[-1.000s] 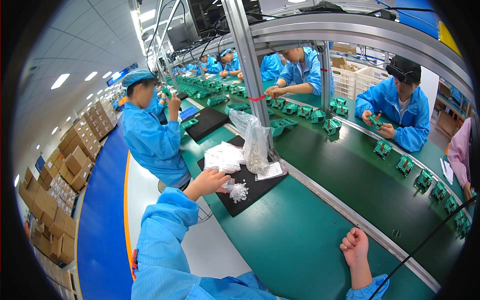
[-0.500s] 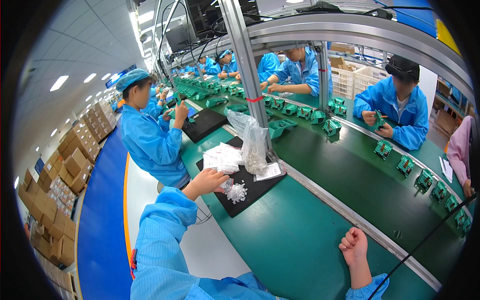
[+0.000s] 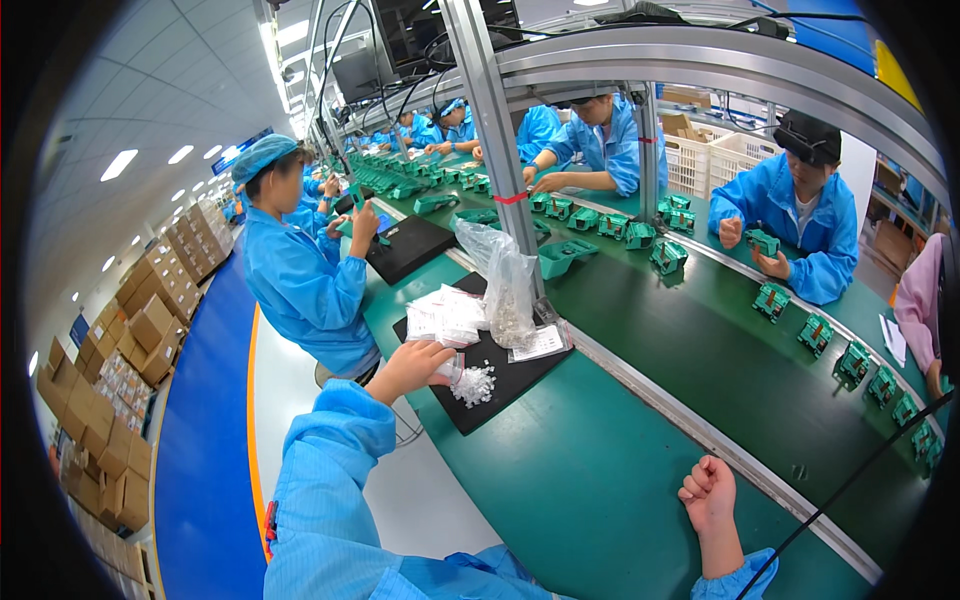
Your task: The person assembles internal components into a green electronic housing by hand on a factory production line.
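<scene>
My left hand (image 3: 412, 368) is closed on a small clear plastic bag (image 3: 453, 368), tilted at the edge of a pile of small white pieces (image 3: 474, 386). The pile lies on a black mat (image 3: 500, 392) on the green bench. Behind it on the mat are white printed packets (image 3: 445, 314), a larger clear bag (image 3: 510, 300) of small pieces and a flat labelled packet (image 3: 540, 343). Well to the right, my right hand (image 3: 708, 490) rests by the bench edge with its fingers curled into a loose fist. Nothing shows in it.
A metal post (image 3: 490, 130) rises behind the mat. Beyond a metal rail (image 3: 680, 425), a green conveyor belt (image 3: 640, 320) carries several green housings (image 3: 771, 300). A black cable (image 3: 850, 490) crosses at the right. Co-workers in blue (image 3: 300, 270) sit left and across.
The housings on the belt have shifted slightly right and nearer. My left hand has moved only slightly over the pile; my right hand is unchanged. The co-worker across has moved both hands apart.
</scene>
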Available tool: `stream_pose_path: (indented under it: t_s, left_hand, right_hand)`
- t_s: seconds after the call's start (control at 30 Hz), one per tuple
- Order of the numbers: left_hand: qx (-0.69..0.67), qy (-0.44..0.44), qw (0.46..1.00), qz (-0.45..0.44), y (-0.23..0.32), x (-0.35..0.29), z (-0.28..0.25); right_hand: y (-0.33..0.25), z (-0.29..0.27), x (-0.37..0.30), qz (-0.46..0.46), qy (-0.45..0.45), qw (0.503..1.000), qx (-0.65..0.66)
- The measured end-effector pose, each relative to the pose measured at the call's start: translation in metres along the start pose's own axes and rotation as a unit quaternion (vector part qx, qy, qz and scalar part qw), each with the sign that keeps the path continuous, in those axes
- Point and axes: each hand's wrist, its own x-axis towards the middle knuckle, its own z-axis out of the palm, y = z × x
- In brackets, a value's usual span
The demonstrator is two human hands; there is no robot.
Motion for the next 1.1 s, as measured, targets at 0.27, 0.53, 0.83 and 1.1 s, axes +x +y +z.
stream_pose_path:
  t_s: [0.27, 0.53, 0.83, 1.1]
  left_hand:
    - [-0.101, 0.053, 0.974, -0.194, 0.016, -0.019, 0.026]
    - [-0.194, 0.201, 0.888, -0.366, 0.021, -0.013, 0.049]
    - [-0.421, 0.401, 0.658, -0.478, -0.004, 0.055, 0.047]
    - [-0.478, 0.260, 0.693, -0.473, -0.016, 0.081, 0.089]
  right_hand:
    - [0.001, 0.001, 0.002, 0.005, 0.011, 1.000, 0.001]
    - [0.002, 0.000, 0.001, -0.002, 0.002, 1.000, -0.004]
    - [-0.001, 0.002, -0.001, -0.019, 0.018, 1.000, -0.004]
    - [0.001, 0.001, 0.002, -0.003, 0.005, 1.000, -0.008]
